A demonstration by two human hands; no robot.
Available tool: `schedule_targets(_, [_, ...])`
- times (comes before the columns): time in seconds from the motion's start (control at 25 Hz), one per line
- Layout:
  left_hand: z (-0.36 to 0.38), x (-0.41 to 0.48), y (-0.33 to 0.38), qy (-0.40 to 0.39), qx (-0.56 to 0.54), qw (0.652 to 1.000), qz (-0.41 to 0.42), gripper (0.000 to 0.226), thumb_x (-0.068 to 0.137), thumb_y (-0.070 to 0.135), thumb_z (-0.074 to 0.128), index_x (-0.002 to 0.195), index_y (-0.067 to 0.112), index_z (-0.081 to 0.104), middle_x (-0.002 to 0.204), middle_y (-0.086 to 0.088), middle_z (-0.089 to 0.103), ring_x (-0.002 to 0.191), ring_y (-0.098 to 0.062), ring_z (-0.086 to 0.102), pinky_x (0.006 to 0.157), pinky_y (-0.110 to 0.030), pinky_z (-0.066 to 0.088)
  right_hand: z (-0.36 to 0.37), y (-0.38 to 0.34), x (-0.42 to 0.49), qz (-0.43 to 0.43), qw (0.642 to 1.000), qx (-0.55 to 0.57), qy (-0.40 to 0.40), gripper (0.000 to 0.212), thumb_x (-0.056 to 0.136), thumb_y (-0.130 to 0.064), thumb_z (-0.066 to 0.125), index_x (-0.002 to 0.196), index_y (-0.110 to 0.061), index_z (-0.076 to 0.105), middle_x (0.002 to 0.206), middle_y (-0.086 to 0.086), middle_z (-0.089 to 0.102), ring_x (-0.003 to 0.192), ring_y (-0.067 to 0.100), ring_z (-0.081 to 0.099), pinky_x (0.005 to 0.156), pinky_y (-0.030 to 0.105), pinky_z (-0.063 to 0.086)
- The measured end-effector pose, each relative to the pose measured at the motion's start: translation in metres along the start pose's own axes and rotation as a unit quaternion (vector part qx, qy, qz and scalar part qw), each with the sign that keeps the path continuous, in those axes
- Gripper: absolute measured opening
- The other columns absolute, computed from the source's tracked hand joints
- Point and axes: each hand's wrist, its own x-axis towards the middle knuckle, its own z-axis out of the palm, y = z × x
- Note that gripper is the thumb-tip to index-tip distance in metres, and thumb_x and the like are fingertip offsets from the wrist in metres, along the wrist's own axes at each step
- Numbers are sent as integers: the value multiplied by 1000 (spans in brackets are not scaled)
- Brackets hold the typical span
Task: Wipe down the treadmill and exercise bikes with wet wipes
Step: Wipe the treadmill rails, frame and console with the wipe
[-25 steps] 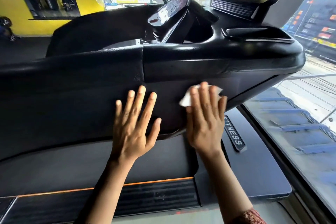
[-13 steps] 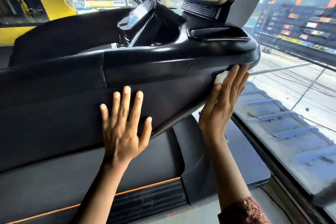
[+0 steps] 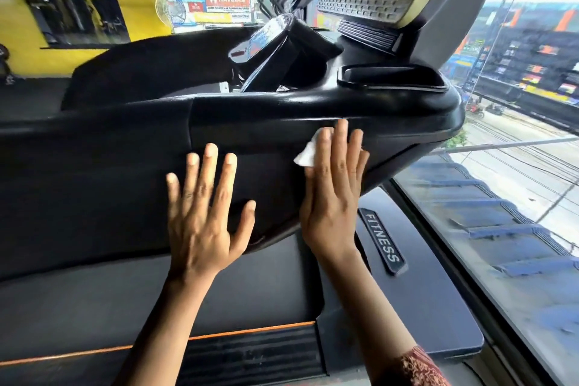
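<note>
I am wiping the black side of the treadmill. My left hand lies flat on it with its fingers spread, and it holds nothing. Just beside it, my right hand has straight fingers and pushes the white wet wipe flat on the side, right under the top rim. I think I must slide the wipe along next and keep pushing so it does not slip out. Up on the right is a little tray. I cannot see anything in it.
</note>
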Motion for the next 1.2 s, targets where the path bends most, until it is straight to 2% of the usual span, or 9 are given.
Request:
schedule_targets(0.12, [-3,2,-2,-9,-6,1000,4,62,97,38,39,151,17,19,162,4,-1,148,-18,4,120,-40,4,4,-21,6,-108,993,-24,-40,41,103,-18,32,143,-7,35,150,5,26,146,20,14,118,37,10])
schedule_targets(0.32, [-15,8,-17,2,-9,1000,-5,59,94,35,43,147,12,29,152,-11,26,148,-17,8,120,-41,7,-1,-27,35,28,996,-80,36,43,103,-22,31,136,-4,50,144,13,45,139,29,32,118,40,11])
schedule_targets(0.48, [-23,10,-28,11,-37,999,-22,56,95,35,43,142,5,36,149,-16,32,146,-26,18,119,-41,12,19,-71,47,-37,999,-39,-9,40,99,-21,38,128,-1,58,136,16,54,132,34,43,116,44,17])
schedule_targets(0.64, [-34,-4,-55,7,-34,999,-39,57,94,32,46,142,4,36,149,-17,31,147,-23,15,119,-41,12,25,-77,5,-135,988,-15,-79,42,99,-16,42,139,-7,47,150,12,37,144,22,24,118,41,15])
schedule_targets(0.72, [-40,-11,-69,3,-30,999,-43,57,92,30,47,141,4,36,149,-15,30,148,-18,10,119,-40,11,25,-65,-9,-52,998,-13,-12,42,97,-7,45,138,-4,41,153,16,25,146,19,14,117,42,16])
schedule_targets(0.84, [-46,-20,-86,-18,-34,999,-33,57,92,30,47,142,5,34,150,-12,28,148,-15,8,120,-39,10,42,-77,-15,64,994,22,88,40,93,8,49,132,6,44,139,14,26,140,35,24,116,48,21])
schedule_targets(0.92, [-51,-28,-100,-35,-43,998,-26,57,92,30,47,143,7,33,151,-10,26,148,-15,8,120,-38,10,61,-102,-30,-7,998,13,55,34,97,-1,44,130,2,44,134,13,36,139,35,28,118,43,15])
schedule_targets(1.04, [-58,-42,-125,-56,-46,997,-9,57,93,31,46,144,9,32,159,-3,16,148,-16,10,120,-38,10,77,-112,-61,-80,992,-100,11,36,101,-19,39,135,-6,43,143,5,40,146,22,17,119,41,7])
schedule_targets(1.2, [-65,-61,-154,-70,-51,996,-4,58,93,32,44,146,13,30,161,6,2,148,-16,9,120,-39,9,83,-126,-58,133,987,-84,42,48,105,-28,20,146,-3,23,153,9,21,147,26,0,118,41,-1])
